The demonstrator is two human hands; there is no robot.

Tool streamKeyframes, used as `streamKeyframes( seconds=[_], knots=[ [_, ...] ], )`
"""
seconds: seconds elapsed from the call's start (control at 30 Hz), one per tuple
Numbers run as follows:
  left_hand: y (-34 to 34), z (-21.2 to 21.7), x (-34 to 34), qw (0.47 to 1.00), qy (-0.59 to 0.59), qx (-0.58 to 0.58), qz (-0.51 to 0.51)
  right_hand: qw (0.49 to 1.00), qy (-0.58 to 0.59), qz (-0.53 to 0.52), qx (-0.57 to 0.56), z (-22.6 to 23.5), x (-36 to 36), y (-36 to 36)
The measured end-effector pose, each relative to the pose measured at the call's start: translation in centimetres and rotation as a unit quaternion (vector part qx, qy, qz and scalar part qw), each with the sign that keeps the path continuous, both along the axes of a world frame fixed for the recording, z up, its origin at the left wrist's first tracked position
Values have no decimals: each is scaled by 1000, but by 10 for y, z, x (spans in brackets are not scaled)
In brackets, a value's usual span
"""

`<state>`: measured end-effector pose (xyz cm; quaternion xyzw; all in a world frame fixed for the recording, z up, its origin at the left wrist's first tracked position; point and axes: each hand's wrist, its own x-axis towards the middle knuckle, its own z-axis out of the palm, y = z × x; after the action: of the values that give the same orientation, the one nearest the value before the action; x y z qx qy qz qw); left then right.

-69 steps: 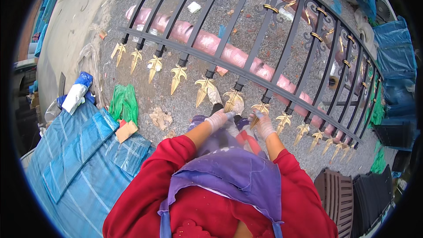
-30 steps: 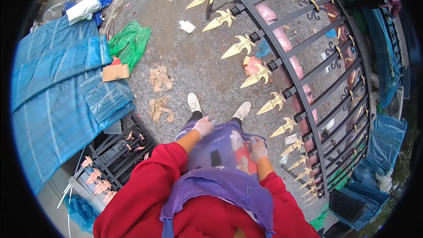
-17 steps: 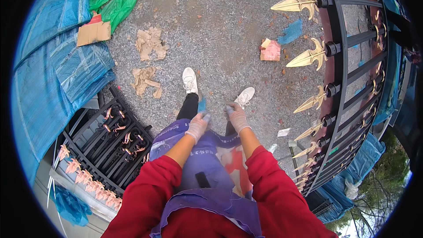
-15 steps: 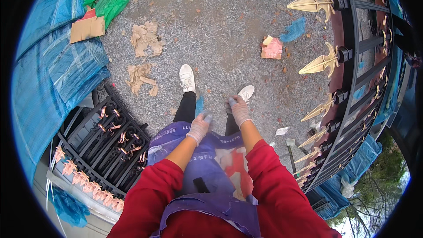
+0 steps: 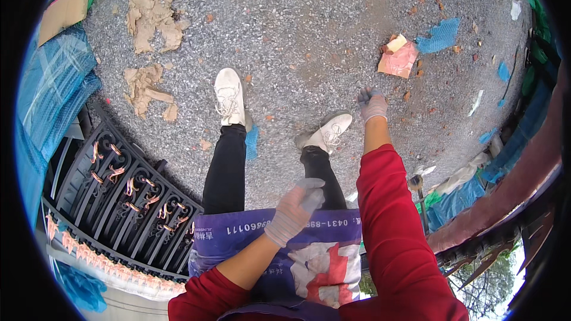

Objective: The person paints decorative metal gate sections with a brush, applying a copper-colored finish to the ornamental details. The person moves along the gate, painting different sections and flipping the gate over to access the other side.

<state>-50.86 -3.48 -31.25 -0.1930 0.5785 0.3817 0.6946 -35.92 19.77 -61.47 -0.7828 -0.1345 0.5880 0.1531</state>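
Observation:
My left hand, in a thin whitish glove with grey fingertips, hovers over the lower part of my purple apron. Its fingers point up and to the right, slightly apart, and nothing shows in them. Farther out to the right, my right hand hangs over the gravel in a similar glove. Its fingers are loosely bent and a little apart, with no object visible. The nearest thing to it is a pink scrap with a yellowish piece on the ground. Neither hand touches anything that I can see.
Black metal fence panels with copper-coloured ornaments are stacked at the left, beside blue plastic sheeting. Torn brown cardboard and blue bubble wrap lie on the gravel. A curved reddish-brown strip and dark spikes stand at the right.
My hands have moved apart from close together; the right one has swung out to the right. My view has shifted, and the gold-tipped black fence at the right has mostly left it.

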Motion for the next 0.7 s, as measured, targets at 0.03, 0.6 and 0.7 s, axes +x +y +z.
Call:
streamKeyframes(
  seconds=[0.03, 0.6, 0.7],
  knots=[
    [7, 4, -9, 999, -11, 10, 33, 1000, -6, -24, 10, -13, 1, 6],
    [22, 16, -27, 999, -40, 18, -21, 969, 41, -232, 71, -97, 6, 67],
    [25, 15, -28, 999, -22, 18, -41, 952, 102, -280, 71, -90, -1, 63]
  ],
)
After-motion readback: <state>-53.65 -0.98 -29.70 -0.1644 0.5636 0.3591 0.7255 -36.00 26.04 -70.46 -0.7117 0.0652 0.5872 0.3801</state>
